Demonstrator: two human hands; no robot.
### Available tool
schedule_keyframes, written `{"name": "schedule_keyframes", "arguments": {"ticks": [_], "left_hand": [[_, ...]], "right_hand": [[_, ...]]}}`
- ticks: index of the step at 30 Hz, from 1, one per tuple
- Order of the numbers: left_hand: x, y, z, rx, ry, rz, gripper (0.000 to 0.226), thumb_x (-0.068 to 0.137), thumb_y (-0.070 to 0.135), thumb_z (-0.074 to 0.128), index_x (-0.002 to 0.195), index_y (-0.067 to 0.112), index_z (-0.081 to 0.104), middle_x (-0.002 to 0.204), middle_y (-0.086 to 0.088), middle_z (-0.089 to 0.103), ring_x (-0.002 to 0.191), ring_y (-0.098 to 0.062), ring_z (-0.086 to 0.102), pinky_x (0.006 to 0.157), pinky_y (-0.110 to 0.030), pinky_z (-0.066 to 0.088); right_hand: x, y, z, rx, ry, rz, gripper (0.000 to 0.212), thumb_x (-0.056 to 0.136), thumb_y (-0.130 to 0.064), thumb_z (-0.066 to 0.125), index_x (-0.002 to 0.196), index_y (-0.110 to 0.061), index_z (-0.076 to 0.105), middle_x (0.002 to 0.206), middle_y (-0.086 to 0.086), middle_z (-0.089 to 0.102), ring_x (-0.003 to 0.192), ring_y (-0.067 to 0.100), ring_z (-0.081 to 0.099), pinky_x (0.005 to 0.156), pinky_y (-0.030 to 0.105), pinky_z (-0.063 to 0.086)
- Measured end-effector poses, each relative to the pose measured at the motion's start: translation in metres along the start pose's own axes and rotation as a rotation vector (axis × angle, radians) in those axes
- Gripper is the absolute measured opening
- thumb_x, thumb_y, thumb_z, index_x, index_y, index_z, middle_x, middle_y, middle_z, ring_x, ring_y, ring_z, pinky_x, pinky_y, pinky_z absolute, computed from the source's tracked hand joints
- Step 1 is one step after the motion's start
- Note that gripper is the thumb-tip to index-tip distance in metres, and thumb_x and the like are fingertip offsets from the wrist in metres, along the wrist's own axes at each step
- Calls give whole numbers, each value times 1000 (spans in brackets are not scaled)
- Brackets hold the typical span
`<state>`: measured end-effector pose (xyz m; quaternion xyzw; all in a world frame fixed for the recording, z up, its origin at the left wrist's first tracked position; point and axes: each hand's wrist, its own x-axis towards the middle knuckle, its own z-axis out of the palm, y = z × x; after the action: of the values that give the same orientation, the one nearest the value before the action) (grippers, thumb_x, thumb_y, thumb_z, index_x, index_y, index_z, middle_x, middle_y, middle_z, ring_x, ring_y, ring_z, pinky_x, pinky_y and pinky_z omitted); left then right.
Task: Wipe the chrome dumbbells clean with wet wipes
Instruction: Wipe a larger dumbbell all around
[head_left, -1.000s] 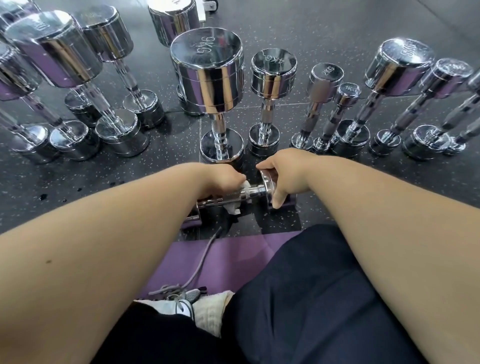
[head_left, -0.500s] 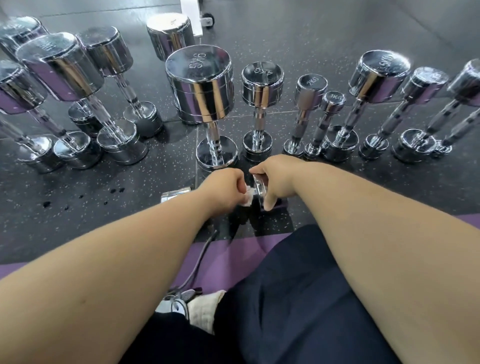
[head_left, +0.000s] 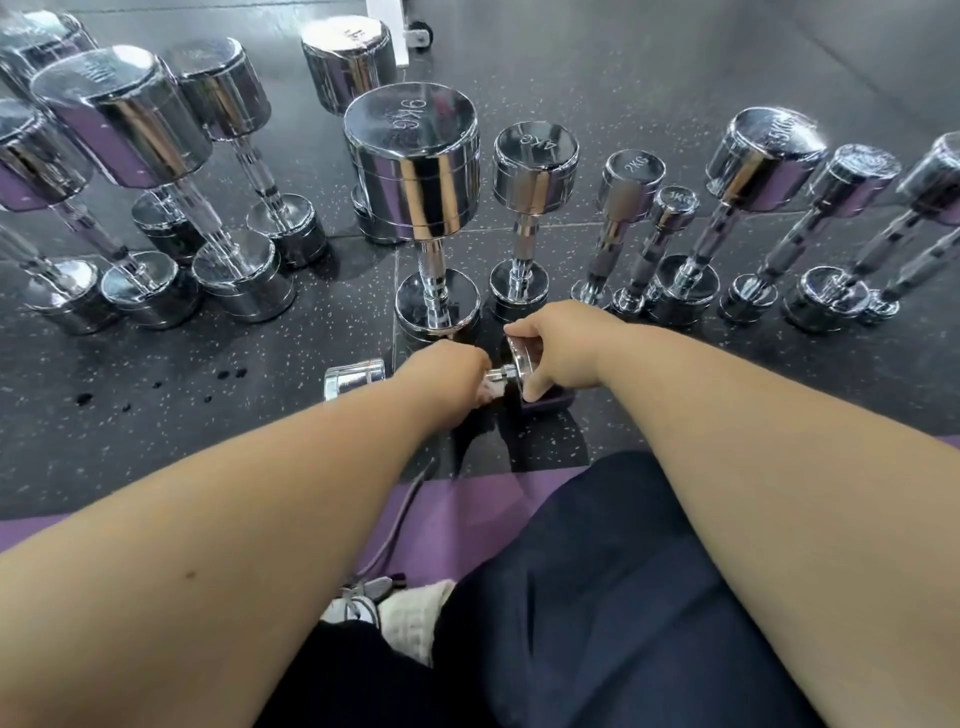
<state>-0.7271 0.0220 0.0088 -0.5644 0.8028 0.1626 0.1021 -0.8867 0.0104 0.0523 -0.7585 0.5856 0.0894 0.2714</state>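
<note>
A small chrome dumbbell (head_left: 511, 370) lies sideways just above the dark speckled floor in front of me. My right hand (head_left: 558, 348) grips its right head. My left hand (head_left: 447, 382) is closed around the handle with a white wet wipe (head_left: 487, 391) bunched under the fingers. The dumbbell's left head (head_left: 353, 378) shows beyond my left wrist. Most of the handle is hidden by my left hand.
Several chrome dumbbells stand upright in a row behind, among them a 9 kg one (head_left: 415, 171), a 4 kg one (head_left: 532, 171) and a 2 kg one (head_left: 626, 182). A purple mat (head_left: 452, 514) and a grey cord (head_left: 400, 525) lie by my knee. Dark wet spots (head_left: 156, 389) mark the floor at left.
My left hand has slid with the wipe along the handle toward the right head, uncovering the left head. My view has tilted up slightly.
</note>
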Motion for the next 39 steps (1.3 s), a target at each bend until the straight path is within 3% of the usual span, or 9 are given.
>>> {"name": "schedule_keyframes", "arguments": {"ticks": [3,6,8,12,18,22,27,34,39], "left_hand": [[-14,-28,-20,246,-142,-16,25,96,31,52,106,13,65,100,-5,63,90,-26,55,76,-31,41],[-18,-38,-26,480,-137,52,18,94,24,51,102,18,66,103,-1,66,101,-23,58,93,-31,38],[-12,-31,-23,491,-118,65,20,92,19,52,108,18,65,109,0,66,106,-24,59,99,-35,41],[-8,-21,-4,337,-74,16,28,92,16,54,120,16,51,115,-6,63,107,-29,59,83,-35,42],[-18,-45,-14,483,-72,-11,24,97,34,51,116,22,59,115,1,66,118,-23,55,117,-43,14],[-25,-47,-27,564,101,-6,15,93,21,53,95,25,67,91,6,69,93,-20,62,80,-32,30],[-25,-36,-22,430,136,-144,16,89,3,53,98,12,63,87,-8,54,78,-28,47,65,-35,37],[-24,-14,-16,553,-50,30,20,93,3,45,107,2,59,111,-14,62,103,-33,58,76,-32,37],[-24,-26,-31,702,15,-35,25,86,7,56,66,17,45,70,4,49,74,-20,47,77,-33,29]], "right_hand": [[1,0,-5,26,-30,13,88,75,-27,84,150,-25,38,139,-5,54,124,21,52,93,28,42],[4,0,-6,15,-40,17,73,75,-28,84,139,-13,52,133,0,60,118,22,56,96,32,45],[5,-2,-4,7,-37,19,71,74,-28,85,136,-11,53,131,2,61,116,23,58,99,36,47],[3,-1,0,-9,-3,5,73,73,-28,85,136,-12,53,128,1,64,115,23,60,98,38,49],[4,4,-2,50,36,1,66,73,-32,86,129,-11,59,123,3,66,111,23,61,96,36,49],[8,4,-4,69,59,11,63,74,-33,85,128,-13,61,121,4,66,109,23,61,91,33,49],[7,0,-1,62,82,19,59,76,-32,84,127,-13,61,117,3,67,108,23,61,93,36,50],[6,-2,-3,67,83,23,62,77,-33,83,132,-15,59,126,1,64,114,24,58,95,36,48],[6,-3,0,58,90,32,60,75,-33,84,127,-13,62,123,3,66,112,25,60,97,40,50]]}}
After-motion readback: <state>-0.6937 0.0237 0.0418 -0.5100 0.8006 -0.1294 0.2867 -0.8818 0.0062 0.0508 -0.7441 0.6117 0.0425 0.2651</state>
